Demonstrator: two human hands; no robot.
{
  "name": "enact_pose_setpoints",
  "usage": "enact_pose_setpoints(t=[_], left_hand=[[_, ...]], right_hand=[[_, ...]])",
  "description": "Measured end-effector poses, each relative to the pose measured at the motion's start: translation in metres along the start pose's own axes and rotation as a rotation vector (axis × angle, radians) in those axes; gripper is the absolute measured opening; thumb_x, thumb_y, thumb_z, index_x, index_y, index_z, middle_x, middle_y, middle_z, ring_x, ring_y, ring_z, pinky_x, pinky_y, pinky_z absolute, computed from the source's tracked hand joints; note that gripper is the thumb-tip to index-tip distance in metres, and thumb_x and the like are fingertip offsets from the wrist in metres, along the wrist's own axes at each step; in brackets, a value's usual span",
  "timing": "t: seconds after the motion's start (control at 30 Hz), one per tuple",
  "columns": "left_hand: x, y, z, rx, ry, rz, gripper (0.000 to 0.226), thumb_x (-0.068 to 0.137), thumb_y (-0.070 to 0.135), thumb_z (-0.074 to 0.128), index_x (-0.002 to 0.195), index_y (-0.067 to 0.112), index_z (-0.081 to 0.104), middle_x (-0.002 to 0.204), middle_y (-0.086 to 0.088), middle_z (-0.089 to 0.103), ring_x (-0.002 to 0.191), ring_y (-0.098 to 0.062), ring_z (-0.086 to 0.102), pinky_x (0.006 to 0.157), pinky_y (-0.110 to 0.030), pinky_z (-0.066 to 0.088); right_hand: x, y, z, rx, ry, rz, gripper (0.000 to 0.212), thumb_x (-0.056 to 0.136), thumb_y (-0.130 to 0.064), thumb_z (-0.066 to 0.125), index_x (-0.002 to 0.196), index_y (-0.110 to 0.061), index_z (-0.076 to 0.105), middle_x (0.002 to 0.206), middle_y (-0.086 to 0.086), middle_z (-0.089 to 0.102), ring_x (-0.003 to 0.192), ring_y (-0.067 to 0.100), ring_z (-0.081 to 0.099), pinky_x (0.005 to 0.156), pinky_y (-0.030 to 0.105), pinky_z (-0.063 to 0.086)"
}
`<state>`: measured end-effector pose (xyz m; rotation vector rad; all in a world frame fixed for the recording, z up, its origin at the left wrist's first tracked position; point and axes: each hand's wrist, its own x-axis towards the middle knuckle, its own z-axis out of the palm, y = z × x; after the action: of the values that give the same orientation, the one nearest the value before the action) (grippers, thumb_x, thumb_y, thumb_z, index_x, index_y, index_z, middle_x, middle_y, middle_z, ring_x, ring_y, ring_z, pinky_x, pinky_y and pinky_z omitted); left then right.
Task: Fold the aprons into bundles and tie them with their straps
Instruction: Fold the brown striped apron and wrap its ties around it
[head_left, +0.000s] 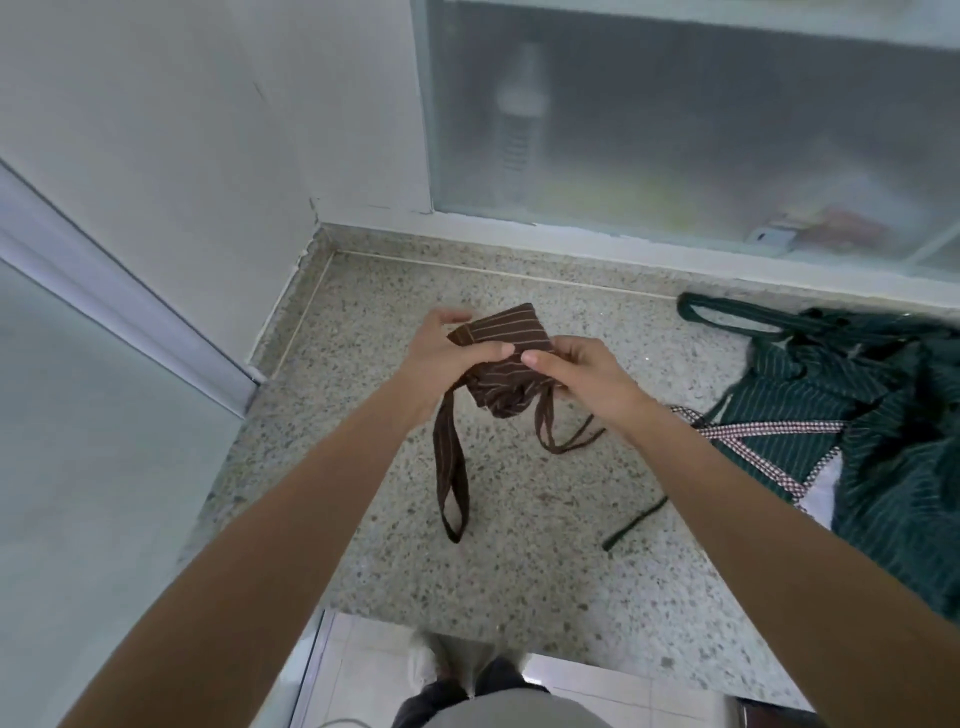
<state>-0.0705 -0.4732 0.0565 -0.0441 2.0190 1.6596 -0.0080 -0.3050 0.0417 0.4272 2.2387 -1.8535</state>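
Both hands hold a folded brown striped apron (501, 358) above the speckled stone counter (519, 545) — the left hand (447, 353) grips its left side with the thumb pressed across the top fold, and the right hand (576, 374) pinches the right side between curled fingers and thumb. Its wide brown strap (451, 467) hangs in a loop toward the counter, a thinner strap (561, 436) trailing beside it. A green striped apron (857, 410) lies crumpled on the counter's right end, well apart — no writing or label is legible anywhere.
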Motion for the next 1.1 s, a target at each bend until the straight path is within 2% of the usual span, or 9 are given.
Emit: enact_pose_setpoints(t=[0.1, 0.23, 0.33, 0.47, 0.57, 0.63, 0.8, 0.93, 1.1], left_hand=[[-0.005, 0.004, -0.003, 0.025, -0.222, -0.02, 0.028, 0.073, 0.018, 0.079, 0.099, 0.02, 0.068, 0.103, -0.005, 0.072, 0.097, -0.018, 0.068, 0.096, -0.037, 0.05], [-0.006, 0.004, -0.007, 0.113, -0.34, -0.096, 0.038, 0.068, 0.009, 0.082, 0.099, 0.021, 0.064, 0.105, -0.006, 0.071, 0.099, -0.019, 0.067, 0.09, -0.034, 0.052], [-0.006, 0.0, -0.005, 0.14, -0.257, -0.044, 0.043, 0.066, 0.004, 0.082, 0.101, 0.016, 0.06, 0.095, -0.004, 0.069, 0.086, -0.016, 0.066, 0.064, -0.021, 0.051], [-0.011, -0.005, 0.005, -0.057, -0.12, 0.029, 0.033, 0.069, -0.001, 0.077, 0.098, 0.012, 0.069, 0.094, -0.005, 0.073, 0.085, -0.015, 0.07, 0.073, -0.023, 0.054], [-0.016, -0.007, 0.009, -0.182, -0.069, -0.046, 0.026, 0.073, 0.001, 0.074, 0.095, 0.015, 0.069, 0.096, -0.003, 0.072, 0.086, -0.013, 0.068, 0.073, -0.021, 0.054], [-0.016, -0.006, 0.007, -0.274, -0.043, -0.122, 0.025, 0.075, 0.005, 0.074, 0.098, 0.013, 0.069, 0.1, -0.008, 0.071, 0.096, -0.022, 0.067, 0.085, -0.032, 0.054], [-0.022, 0.001, 0.003, -0.348, -0.046, -0.167, 0.031, 0.077, 0.004, 0.07, 0.106, 0.014, 0.066, 0.105, -0.009, 0.07, 0.099, -0.023, 0.065, 0.091, -0.04, 0.051], [-0.026, 0.008, 0.003, -0.435, -0.077, -0.158, 0.024, 0.081, 0.0, 0.065, 0.102, 0.012, 0.064, 0.099, -0.01, 0.069, 0.088, -0.022, 0.066, 0.089, -0.041, 0.052], [-0.026, 0.016, 0.0, -0.465, -0.031, -0.153, 0.022, 0.081, 0.005, 0.067, 0.102, 0.012, 0.064, 0.097, -0.009, 0.069, 0.085, -0.021, 0.066, 0.084, -0.039, 0.053]], right_hand=[[-0.001, 0.0, 0.007, 0.066, 0.052, 0.011, 0.013, 0.09, -0.024, 0.061, 0.09, -0.011, 0.065, 0.083, 0.003, 0.067, 0.067, 0.003, 0.064, 0.061, 0.016, 0.05], [-0.005, 0.005, 0.014, 0.107, 0.082, 0.021, 0.012, 0.089, -0.021, 0.063, 0.08, -0.013, 0.064, 0.079, 0.005, 0.067, 0.069, 0.011, 0.065, 0.064, 0.021, 0.052], [-0.009, 0.002, 0.019, 0.173, 0.107, 0.038, 0.014, 0.09, -0.022, 0.062, 0.083, -0.009, 0.064, 0.077, 0.008, 0.067, 0.067, 0.015, 0.065, 0.063, 0.025, 0.055], [-0.011, -0.006, 0.021, 0.179, 0.203, 0.023, 0.029, 0.091, -0.035, 0.058, 0.077, -0.011, 0.064, 0.073, 0.01, 0.068, 0.065, 0.022, 0.062, 0.078, 0.044, 0.052], [-0.014, -0.007, 0.017, 0.301, 0.169, 0.103, 0.049, 0.098, -0.048, 0.035, 0.091, -0.013, 0.068, 0.086, 0.006, 0.072, 0.074, 0.014, 0.067, 0.069, 0.027, 0.054], [-0.019, -0.001, 0.011, 0.331, 0.131, 0.116, 0.043, 0.101, -0.038, 0.035, 0.094, -0.011, 0.068, 0.082, 0.002, 0.073, 0.066, 0.009, 0.066, 0.064, 0.02, 0.051], [-0.025, 0.009, 0.009, 0.215, 0.199, 0.004, 0.008, 0.088, 0.001, 0.059, 0.088, 0.001, 0.067, 0.059, -0.007, 0.067, 0.052, 0.0, 0.057, 0.064, 0.015, 0.049], [-0.023, -0.001, 0.008, -0.141, 0.242, -0.079, 0.01, 0.084, -0.004, 0.067, 0.083, -0.013, 0.064, 0.062, -0.002, 0.063, 0.049, -0.005, 0.054, 0.064, 0.012, 0.043], [-0.025, -0.016, 0.01, -0.46, 0.184, -0.118, 0.013, 0.098, -0.007, 0.045, 0.092, -0.008, 0.057, 0.082, 0.007, 0.071, 0.055, 0.002, 0.063, 0.062, 0.022, 0.055]])
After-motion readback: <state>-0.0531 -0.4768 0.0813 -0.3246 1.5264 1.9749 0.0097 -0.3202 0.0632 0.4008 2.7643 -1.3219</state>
